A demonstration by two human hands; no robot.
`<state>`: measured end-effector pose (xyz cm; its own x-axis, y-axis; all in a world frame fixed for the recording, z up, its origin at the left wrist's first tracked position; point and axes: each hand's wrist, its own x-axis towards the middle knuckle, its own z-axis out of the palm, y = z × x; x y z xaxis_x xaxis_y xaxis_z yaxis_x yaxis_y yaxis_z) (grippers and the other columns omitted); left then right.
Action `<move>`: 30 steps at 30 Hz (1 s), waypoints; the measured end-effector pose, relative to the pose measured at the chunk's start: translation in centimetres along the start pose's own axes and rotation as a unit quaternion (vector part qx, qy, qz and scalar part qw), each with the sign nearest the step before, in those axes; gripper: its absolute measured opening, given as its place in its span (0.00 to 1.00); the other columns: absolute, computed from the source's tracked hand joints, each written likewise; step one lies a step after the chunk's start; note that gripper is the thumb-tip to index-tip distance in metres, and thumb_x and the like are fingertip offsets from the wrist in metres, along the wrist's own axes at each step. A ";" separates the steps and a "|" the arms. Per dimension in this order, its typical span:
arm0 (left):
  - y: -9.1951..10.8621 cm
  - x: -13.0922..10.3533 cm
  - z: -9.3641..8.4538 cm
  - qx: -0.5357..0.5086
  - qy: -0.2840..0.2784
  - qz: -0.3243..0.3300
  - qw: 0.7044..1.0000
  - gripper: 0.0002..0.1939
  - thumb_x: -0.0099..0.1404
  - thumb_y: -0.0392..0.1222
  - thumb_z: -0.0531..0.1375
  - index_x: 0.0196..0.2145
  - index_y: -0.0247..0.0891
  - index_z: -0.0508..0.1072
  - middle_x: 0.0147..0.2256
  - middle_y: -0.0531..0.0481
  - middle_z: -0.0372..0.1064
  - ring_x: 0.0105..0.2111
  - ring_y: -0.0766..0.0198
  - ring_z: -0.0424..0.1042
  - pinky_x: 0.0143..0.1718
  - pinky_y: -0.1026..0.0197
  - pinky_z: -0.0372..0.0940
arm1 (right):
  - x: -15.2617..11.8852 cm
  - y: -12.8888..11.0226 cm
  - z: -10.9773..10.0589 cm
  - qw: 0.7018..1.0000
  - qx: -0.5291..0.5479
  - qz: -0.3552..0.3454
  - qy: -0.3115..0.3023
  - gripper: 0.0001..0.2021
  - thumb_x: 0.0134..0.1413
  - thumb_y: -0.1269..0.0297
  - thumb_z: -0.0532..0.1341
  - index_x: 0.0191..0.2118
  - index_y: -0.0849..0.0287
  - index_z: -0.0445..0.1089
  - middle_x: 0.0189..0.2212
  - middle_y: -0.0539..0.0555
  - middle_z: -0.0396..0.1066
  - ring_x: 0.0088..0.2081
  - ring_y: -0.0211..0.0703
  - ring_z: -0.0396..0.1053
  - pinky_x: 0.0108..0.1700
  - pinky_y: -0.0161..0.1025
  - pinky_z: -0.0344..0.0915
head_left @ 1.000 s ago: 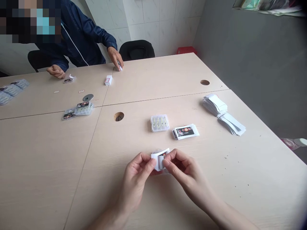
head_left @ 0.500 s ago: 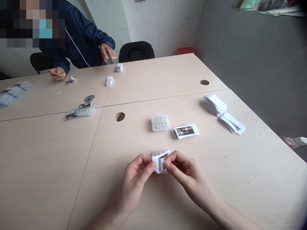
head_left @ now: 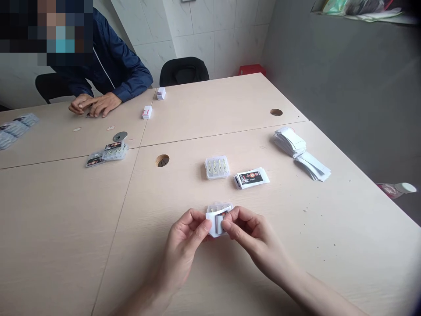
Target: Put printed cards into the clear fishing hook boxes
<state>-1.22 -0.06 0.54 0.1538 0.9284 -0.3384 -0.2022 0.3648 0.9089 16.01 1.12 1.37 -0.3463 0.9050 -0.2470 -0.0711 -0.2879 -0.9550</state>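
Observation:
Between my hands is a label sheet (head_left: 212, 224) with white backing, partly folded back so some of its black printed face shows. My left hand (head_left: 189, 239) pinches its left edge between thumb and fingers. On the other side, my right hand (head_left: 248, 230) pinches the folded-over part. Just behind the sheet lies a clear plastic box (head_left: 219, 206) with small metal pieces in it, mostly covered by the label and fingers. Farther off sits a second clear box (head_left: 217, 167) of metal pieces. A stack of black-printed labels (head_left: 251, 177) rests to its right.
White paper strips (head_left: 291, 141) are piled at the right. Labelled clear boxes (head_left: 113, 151) lie at the left, near a round table hole (head_left: 162, 160). Across the table (head_left: 210, 127), a co-worker's hands (head_left: 95, 105) rest by small white card stacks (head_left: 147, 112).
The co-worker's raised hand has come down beside the other hand, over a small box. My hands keep nearly the same pinch on the label, and the whole view has shifted slightly.

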 end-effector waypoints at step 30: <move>0.6 -0.3 0.1 -0.007 0.003 -0.010 1.000 0.10 0.65 0.44 0.60 0.28 0.38 0.68 0.29 0.52 0.66 0.33 0.64 0.63 0.40 0.60 0.62 | 0.0 -0.4 -0.2 1.000 -0.027 0.007 -0.002 0.16 0.61 0.50 0.56 0.32 0.59 0.66 0.30 0.51 0.68 0.33 0.40 0.64 0.35 0.37 0.60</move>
<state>-1.28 -0.13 1.20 0.1522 0.9214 -0.3574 -0.2136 0.3838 0.8984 16.20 1.30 1.73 -0.3510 0.8998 -0.2592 -0.0150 -0.2821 -0.9593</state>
